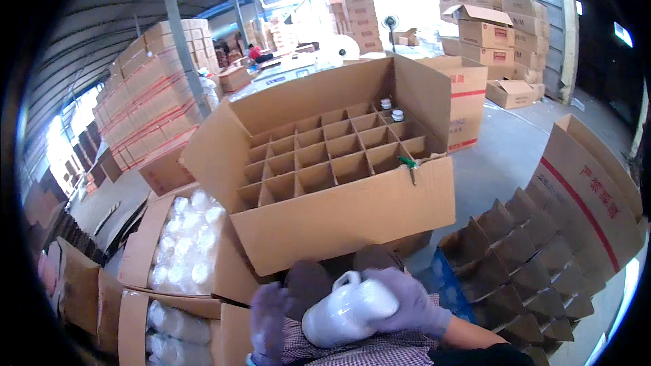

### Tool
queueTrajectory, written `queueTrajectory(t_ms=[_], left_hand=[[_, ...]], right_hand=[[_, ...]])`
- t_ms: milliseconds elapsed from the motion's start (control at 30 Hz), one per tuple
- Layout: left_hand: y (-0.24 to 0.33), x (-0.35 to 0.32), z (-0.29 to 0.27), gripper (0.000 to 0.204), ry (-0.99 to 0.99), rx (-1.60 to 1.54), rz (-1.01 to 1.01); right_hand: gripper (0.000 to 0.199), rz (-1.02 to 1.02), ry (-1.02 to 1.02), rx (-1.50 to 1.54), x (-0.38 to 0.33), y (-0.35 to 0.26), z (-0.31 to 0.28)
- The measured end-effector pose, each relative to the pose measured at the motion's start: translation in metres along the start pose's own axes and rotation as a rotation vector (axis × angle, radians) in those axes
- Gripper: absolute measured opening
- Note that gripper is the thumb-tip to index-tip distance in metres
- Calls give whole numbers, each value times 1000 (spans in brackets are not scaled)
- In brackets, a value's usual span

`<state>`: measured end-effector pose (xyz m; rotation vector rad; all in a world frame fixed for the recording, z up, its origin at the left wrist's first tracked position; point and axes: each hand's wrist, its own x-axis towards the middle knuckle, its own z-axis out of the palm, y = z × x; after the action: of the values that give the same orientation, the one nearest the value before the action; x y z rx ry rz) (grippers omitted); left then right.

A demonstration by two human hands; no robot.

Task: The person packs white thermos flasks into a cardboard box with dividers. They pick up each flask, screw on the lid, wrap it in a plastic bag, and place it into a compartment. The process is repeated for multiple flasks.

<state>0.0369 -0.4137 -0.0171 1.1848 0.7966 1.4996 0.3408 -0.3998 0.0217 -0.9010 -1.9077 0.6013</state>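
Observation:
A glossy white jug with a small loop handle lies tilted over my lap. My right hand, in a pale purple glove, is wrapped round one end of it. My left hand, gloved alike, is raised just left of the jug and apart from it, with nothing visible in it. In front of me stands an open cardboard box with a grid of cardboard dividers. Two white-capped bottles show in its far right cells; the other visible cells hold nothing I can see.
A small green object sits on the box's near right edge. At left, two cartons hold plastic-wrapped white items. Loose divider grids and an upright carton stand at right. Stacked cartons rise behind, and a fan stands farther back.

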Motion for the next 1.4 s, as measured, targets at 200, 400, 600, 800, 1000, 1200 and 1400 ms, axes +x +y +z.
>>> queueTrajectory(t_ms=[200,400,600,800,1000,1200,1400], left_hand=[[-39,-18,-22,62,-243,630,-103],[-29,40,-26,80,255,598,335],[1,111,-78,78,425,-9,-105],[-58,110,-115,68,432,-157,-114],[-44,94,-115,77,615,-212,14],[-46,78,-93,82,624,445,227],[-17,78,-66,83,440,93,63]], right_hand=[[51,772,505,759,-47,77,8],[56,651,132,918,25,67,36],[82,-545,-88,-68,158,12,-11],[81,198,268,-955,303,139,-64],[74,-98,251,-824,295,118,-32],[66,305,-417,227,162,66,43],[51,-442,-258,-75,159,50,29]])
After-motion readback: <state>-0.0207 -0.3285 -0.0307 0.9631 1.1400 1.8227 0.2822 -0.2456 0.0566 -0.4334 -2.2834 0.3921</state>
